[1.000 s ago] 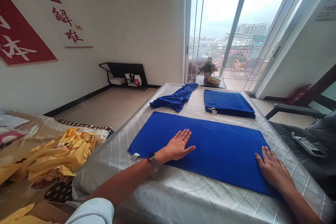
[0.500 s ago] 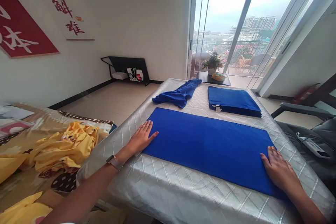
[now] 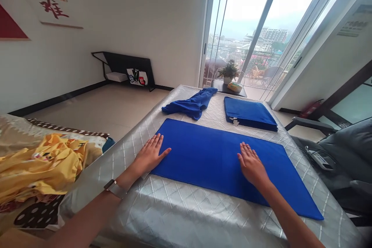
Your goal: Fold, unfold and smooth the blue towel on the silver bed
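Observation:
A long blue cloth [image 3: 200, 151], folded into a flat rectangle, lies across the near part of a table with a silver quilted cover [image 3: 180, 205]. My left hand [image 3: 151, 153] rests flat at the cloth's left edge, thumb apart from the fingers, a watch on its wrist. On the right half of the cloth is my right hand [image 3: 252, 164], palm down with fingers stretched out; neither hand grips anything. Beyond the cloth, a crumpled blue cloth [image 3: 192, 104] lies to the left. A stack of folded blue cloths [image 3: 250, 112] with white tags sits to the right.
Left of the table, yellow clothing [image 3: 58, 162] lies on a patterned bedspread. A dark armchair [image 3: 345, 159] with a white power strip [image 3: 319, 159] stands at the right. Past the far edge, a small table holds a potted plant [image 3: 229, 71] before the glass door.
My right hand has moved left from the cloth's right end to its right half, uncovering the near right corner. The left hand stays at the left edge. My view has turned slightly right.

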Demonstrator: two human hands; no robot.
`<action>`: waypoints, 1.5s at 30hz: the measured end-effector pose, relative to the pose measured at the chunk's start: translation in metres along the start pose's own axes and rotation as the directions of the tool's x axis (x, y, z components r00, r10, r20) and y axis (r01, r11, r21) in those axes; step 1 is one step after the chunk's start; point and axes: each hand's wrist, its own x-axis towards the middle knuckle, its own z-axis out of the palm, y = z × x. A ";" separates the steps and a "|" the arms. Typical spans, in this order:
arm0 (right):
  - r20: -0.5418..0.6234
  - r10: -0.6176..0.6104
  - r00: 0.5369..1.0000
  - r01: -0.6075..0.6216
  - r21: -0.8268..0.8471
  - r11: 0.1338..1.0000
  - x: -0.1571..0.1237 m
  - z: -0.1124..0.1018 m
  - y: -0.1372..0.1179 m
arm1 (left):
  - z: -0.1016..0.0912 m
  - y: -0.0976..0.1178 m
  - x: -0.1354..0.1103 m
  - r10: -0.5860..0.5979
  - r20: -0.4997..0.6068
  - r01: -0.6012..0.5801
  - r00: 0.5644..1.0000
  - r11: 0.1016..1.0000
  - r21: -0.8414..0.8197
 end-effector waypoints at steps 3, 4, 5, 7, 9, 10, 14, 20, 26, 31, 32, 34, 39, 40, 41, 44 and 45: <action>0.076 -0.087 0.993 0.082 0.070 0.994 0.024 0.000 -0.056 | 0.000 0.000 0.000 0.009 -0.007 -0.009 1.000 1.000 -0.007; 0.106 -0.091 0.990 0.082 0.084 0.993 0.030 0.002 -0.066 | -0.001 0.000 -0.001 0.007 -0.004 -0.007 1.000 1.000 -0.006; 0.133 -0.085 0.987 0.073 0.091 0.993 0.034 0.004 -0.072 | -0.001 0.001 -0.001 0.005 0.000 -0.005 1.000 1.000 -0.005; 0.172 -0.065 0.983 0.050 0.091 0.995 0.039 0.009 -0.073 | -0.001 0.001 -0.001 0.002 0.008 -0.002 1.000 1.000 0.000; 0.181 -0.046 0.982 0.034 0.070 0.997 0.038 0.015 -0.060 | 0.000 0.000 -0.001 0.000 0.007 0.000 1.000 1.000 0.006; 0.179 -0.037 0.983 0.028 0.054 0.998 0.036 0.017 -0.050 | 0.001 0.000 -0.001 0.001 0.001 -0.001 1.000 1.000 0.009; 0.159 0.044 0.986 -0.039 -0.031 0.999 0.024 0.021 0.012 | 0.006 -0.006 -0.001 0.025 -0.029 -0.024 0.999 0.999 0.023; 0.141 0.274 0.951 -0.260 -0.109 0.959 0.004 0.019 0.123 | 0.009 -0.009 -0.001 0.015 -0.024 -0.014 1.000 0.998 0.058; 0.101 0.327 0.940 -0.316 -0.109 0.942 -0.004 0.022 0.163 | 0.005 -0.009 0.000 0.000 0.020 -0.002 1.000 0.997 0.071; 0.099 0.329 0.939 -0.318 -0.107 0.942 -0.002 0.024 0.159 | -0.001 -0.009 0.008 -0.049 0.087 0.041 0.995 0.995 0.096; 0.098 0.332 0.938 -0.322 -0.108 0.941 -0.002 0.024 0.158 | -0.003 -0.005 0.011 -0.066 0.093 0.056 0.993 0.993 0.107; 0.093 0.335 0.938 -0.325 -0.108 0.939 -0.002 0.023 0.156 | -0.006 0.014 0.018 -0.056 0.086 0.046 0.995 0.992 0.115; 0.094 0.347 0.933 -0.337 -0.107 0.936 -0.002 0.019 0.153 | -0.005 0.116 0.046 0.262 0.113 -0.264 0.958 0.964 0.008; 0.096 0.348 0.932 -0.338 -0.111 0.935 -0.002 0.019 0.152 | -0.002 0.140 0.053 0.332 0.112 -0.332 0.937 0.943 -0.022; 0.098 0.348 0.932 -0.337 -0.114 0.935 -0.002 0.018 0.152 | 0.002 0.163 0.060 0.393 0.108 -0.390 0.913 0.920 -0.049; 0.101 0.350 0.931 -0.339 -0.111 0.934 -0.003 0.018 0.152 | 0.013 0.212 0.082 0.471 0.100 -0.462 0.876 0.881 -0.099; 0.100 0.351 0.931 -0.340 -0.108 0.934 -0.003 0.018 0.152 | 0.016 0.221 0.089 0.467 0.105 -0.456 0.878 0.883 -0.110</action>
